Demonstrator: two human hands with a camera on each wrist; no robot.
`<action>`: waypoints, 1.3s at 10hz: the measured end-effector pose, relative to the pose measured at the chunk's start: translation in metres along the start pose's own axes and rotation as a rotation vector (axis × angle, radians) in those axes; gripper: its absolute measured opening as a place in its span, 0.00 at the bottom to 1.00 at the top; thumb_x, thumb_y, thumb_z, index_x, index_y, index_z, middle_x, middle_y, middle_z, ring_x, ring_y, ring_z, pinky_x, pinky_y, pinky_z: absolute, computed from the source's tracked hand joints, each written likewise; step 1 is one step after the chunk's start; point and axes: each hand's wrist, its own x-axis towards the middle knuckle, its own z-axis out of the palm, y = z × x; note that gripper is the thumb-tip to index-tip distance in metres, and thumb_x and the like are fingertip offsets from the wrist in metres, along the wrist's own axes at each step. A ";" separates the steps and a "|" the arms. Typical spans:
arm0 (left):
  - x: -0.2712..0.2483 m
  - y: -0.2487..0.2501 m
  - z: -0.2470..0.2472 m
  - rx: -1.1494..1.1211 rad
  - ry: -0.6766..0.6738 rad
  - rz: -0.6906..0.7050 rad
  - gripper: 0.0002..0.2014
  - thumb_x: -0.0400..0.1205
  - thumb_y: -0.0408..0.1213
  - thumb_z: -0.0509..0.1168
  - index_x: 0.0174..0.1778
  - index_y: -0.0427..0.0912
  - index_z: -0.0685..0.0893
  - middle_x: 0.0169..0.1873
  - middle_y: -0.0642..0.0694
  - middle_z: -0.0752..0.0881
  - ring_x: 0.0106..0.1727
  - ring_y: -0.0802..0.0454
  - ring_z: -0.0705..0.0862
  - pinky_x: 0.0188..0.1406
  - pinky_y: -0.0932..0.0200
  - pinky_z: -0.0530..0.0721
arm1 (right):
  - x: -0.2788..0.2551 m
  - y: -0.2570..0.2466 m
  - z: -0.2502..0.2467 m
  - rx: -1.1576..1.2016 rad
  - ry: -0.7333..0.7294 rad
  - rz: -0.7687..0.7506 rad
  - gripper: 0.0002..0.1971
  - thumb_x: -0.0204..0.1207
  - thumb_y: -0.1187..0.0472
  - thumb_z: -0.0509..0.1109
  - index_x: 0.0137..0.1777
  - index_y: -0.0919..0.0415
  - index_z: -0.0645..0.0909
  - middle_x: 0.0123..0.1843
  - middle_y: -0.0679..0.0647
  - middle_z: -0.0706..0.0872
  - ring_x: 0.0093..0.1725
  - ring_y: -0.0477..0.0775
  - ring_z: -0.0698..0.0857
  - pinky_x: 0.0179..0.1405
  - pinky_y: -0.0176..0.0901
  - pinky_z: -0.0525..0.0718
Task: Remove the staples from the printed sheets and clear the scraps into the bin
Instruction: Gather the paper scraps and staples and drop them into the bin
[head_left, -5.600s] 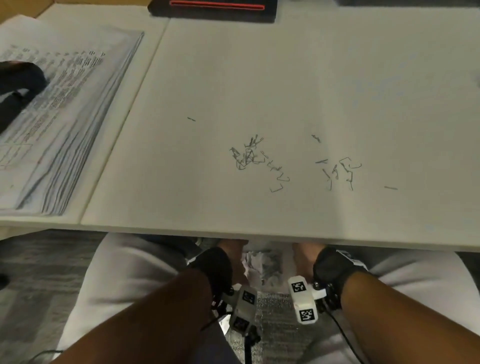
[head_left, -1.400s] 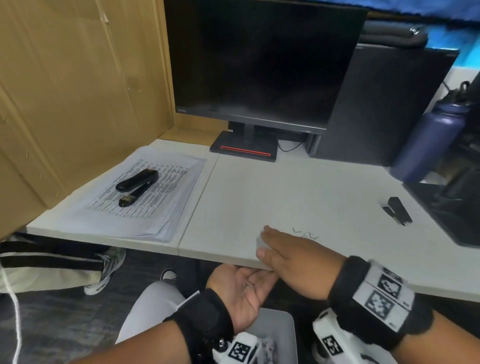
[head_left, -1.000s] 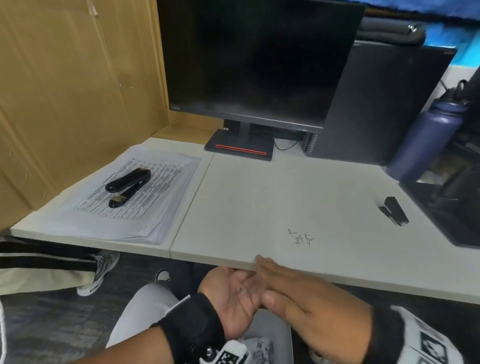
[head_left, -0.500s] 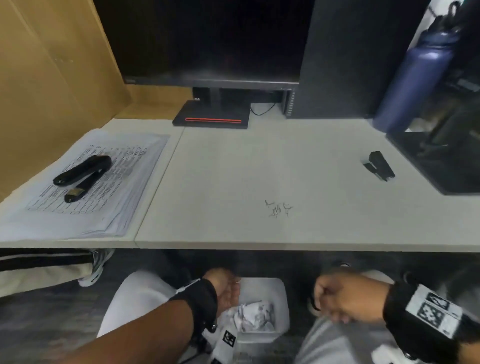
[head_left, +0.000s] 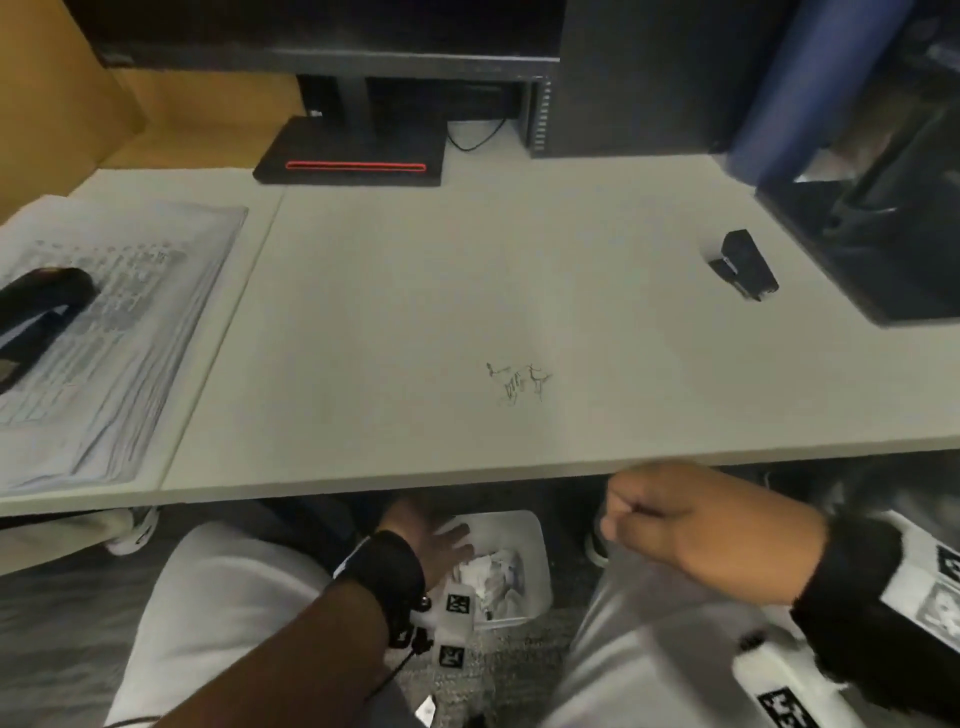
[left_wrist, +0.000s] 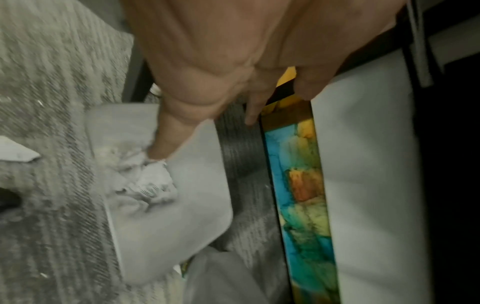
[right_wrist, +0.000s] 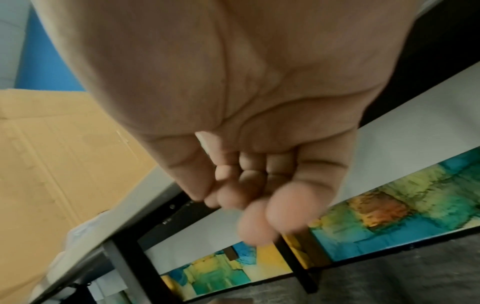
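A small cluster of loose staples (head_left: 519, 383) lies on the grey desk (head_left: 395, 322) near its front edge. Under the desk stands a white bin (head_left: 537, 551) (left_wrist: 187, 185) holding crumpled paper (head_left: 488, 574) (left_wrist: 149, 183). My left hand (head_left: 447, 538) (left_wrist: 179, 127) hangs over the bin, fingers extended downward, holding nothing I can see. My right hand (head_left: 623, 519) (right_wrist: 233, 176) is a closed fist just below the desk's front edge. A pale sliver shows inside its curl, and I cannot tell what it is. The printed sheets (head_left: 130, 312) are stacked at the left.
A black stapler (head_left: 39, 306) rests on the sheet stack. A black staple remover (head_left: 748, 265) lies at the desk's right, beside a dark tray (head_left: 883, 249). A monitor base (head_left: 353, 156) and a blue bottle (head_left: 779, 78) stand at the back. My legs flank the bin.
My right hand swept staples off the desk edge into my left palm. The left hand then dropped over the bin and turned down. The right hand closed and now sits nearer the desk edge.
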 end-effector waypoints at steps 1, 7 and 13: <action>-0.010 0.005 0.016 -0.244 -0.220 -0.082 0.21 0.92 0.37 0.51 0.78 0.31 0.73 0.70 0.35 0.83 0.78 0.34 0.77 0.79 0.42 0.72 | -0.009 -0.031 -0.008 0.064 0.098 -0.100 0.19 0.78 0.39 0.63 0.37 0.54 0.72 0.28 0.48 0.73 0.29 0.44 0.71 0.34 0.41 0.74; -0.140 0.016 0.031 -0.476 -0.775 -0.006 0.29 0.84 0.47 0.64 0.72 0.25 0.79 0.66 0.26 0.85 0.67 0.32 0.87 0.71 0.41 0.82 | 0.053 -0.092 0.006 -0.289 0.258 -0.126 0.37 0.85 0.36 0.38 0.89 0.55 0.47 0.90 0.48 0.45 0.87 0.42 0.44 0.85 0.39 0.39; -0.138 0.023 0.014 -0.561 -0.787 -0.030 0.29 0.91 0.49 0.56 0.74 0.25 0.78 0.68 0.24 0.84 0.70 0.28 0.84 0.72 0.39 0.82 | 0.026 -0.072 0.001 -0.227 0.418 -0.051 0.33 0.86 0.38 0.40 0.89 0.50 0.50 0.89 0.44 0.51 0.87 0.39 0.49 0.84 0.35 0.44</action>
